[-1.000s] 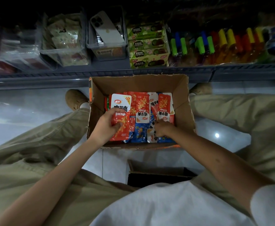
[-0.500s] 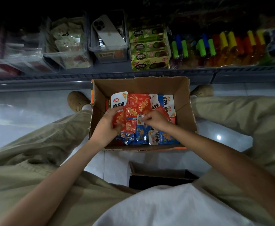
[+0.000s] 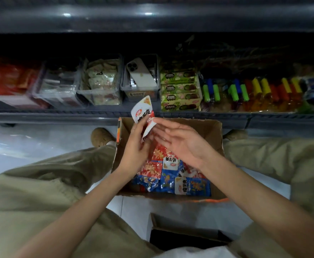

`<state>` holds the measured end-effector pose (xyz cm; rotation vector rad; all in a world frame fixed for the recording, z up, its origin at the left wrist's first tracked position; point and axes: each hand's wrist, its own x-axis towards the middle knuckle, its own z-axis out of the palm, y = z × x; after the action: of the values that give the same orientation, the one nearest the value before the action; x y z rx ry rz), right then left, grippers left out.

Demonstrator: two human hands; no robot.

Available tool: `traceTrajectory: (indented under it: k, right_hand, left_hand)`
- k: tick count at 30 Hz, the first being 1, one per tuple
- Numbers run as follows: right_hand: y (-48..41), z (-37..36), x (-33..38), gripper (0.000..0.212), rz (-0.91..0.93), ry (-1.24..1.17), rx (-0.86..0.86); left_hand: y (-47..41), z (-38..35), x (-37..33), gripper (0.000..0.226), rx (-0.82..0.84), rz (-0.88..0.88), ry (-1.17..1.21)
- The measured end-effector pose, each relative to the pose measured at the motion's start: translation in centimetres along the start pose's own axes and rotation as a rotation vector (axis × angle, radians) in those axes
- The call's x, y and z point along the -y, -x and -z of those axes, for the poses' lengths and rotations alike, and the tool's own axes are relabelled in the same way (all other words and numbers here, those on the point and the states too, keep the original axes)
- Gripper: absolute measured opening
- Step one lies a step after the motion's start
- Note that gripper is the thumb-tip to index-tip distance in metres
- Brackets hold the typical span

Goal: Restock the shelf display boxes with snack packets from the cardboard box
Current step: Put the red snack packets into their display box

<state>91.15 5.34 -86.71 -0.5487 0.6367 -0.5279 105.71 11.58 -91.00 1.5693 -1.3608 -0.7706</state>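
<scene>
Snack packet (image 3: 142, 110) upright, white end uppermost

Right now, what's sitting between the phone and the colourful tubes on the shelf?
A stack of green boxes stands between the phone and the tubes. The head view shows it.

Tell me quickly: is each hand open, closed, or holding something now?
Left hand: holding red-and-white snack packets above the cardboard box.
Right hand: open, fingers straight, holding nothing; contact with the packets cannot be told.
</scene>
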Motion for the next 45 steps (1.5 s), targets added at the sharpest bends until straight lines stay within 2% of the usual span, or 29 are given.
traceTrajectory:
  k: [3,6,10,13,15,17,19,22,28,30,32,34,37,39,41,45]
  right_hand:
    - [0.2,-1.2,2.5,0.038,0.105,0.037,0.026]
    - [0.5,-2.4,5.2,0.035,0.263,0.345,-0.027]
    - [1.1,-4.4,8.8,0.034,0.428,0.737,-0.087]
    - [1.0,-5.2,10.9,0.042,0.555,0.948,-0.177]
    - [1.0,-5.2,12.1,0.05,0.595,0.94,-0.239]
    - [0.9,-5.1,13.2,0.055,0.559,0.89,-0.247]
    - [0.9,-5.1,14.2,0.042,0.55,0.928,-0.195]
    - [0.7,-5.4,15.9,0.017,0.699,1.043,-0.109]
    - [-1.3,-6.5,19.8,0.022,0.815,0.764,-0.065]
    - [-2.3,-6.7,20.8,0.029,0.843,0.85,-0.032]
    - [-2.6,-7.0,21.8,0.028,0.893,0.982,-0.062]
    - [-2.6,-7.3,23.3,0.024,1.015,0.965,-0.137]
    - [-2.5,-8.0,26.4,0.014,1.187,0.743,-0.227]
    - [-3.0,-8.2,28.7,0.012,1.228,0.709,-0.243]
    - [-4.4,-7.8,30.5,0.011,1.212,0.761,-0.26]
    - [-6.6,-6.6,32.9,0.013,1.202,0.886,-0.377]
  left_hand:
    - [-1.6,0.3,-2.4,0.042,-0.102,-0.031,0.04]
    - [-3.2,0.7,-5.1,0.036,-0.174,-0.05,0.111]
    - [-4.5,1.1,-8.6,0.039,-0.191,-0.11,0.13]
    - [-5.2,1.4,-10.8,0.043,-0.171,-0.154,0.159]
    - [-5.7,1.3,-12.3,0.055,-0.151,-0.22,0.111]
    - [-6.3,1.3,-13.7,0.065,-0.158,-0.261,0.062]
    - [-7.5,1.3,-14.6,0.052,-0.158,-0.318,0.037]
    - [-10.2,1.2,-15.8,0.022,-0.18,-0.365,0.059]
    - [-15.7,1.0,-17.9,0.017,-0.335,-0.46,0.1]
    - [-17.6,1.3,-18.3,0.017,-0.366,-0.489,0.155]
    - [-19.0,1.5,-18.7,0.016,-0.399,-0.536,0.154]
    - [-20.0,1.5,-19.0,0.02,-0.446,-0.594,0.107]
    - [-21.3,1.1,-19.1,0.046,-0.53,-0.546,-0.008]
    - [-22.4,1.1,-18.5,0.044,-0.532,-0.542,-0.281]
    - [-23.6,1.1,-17.4,0.035,-0.498,-0.614,-0.578]
    - [-24.8,1.1,-15.8,0.031,-0.448,-0.705,-0.818]
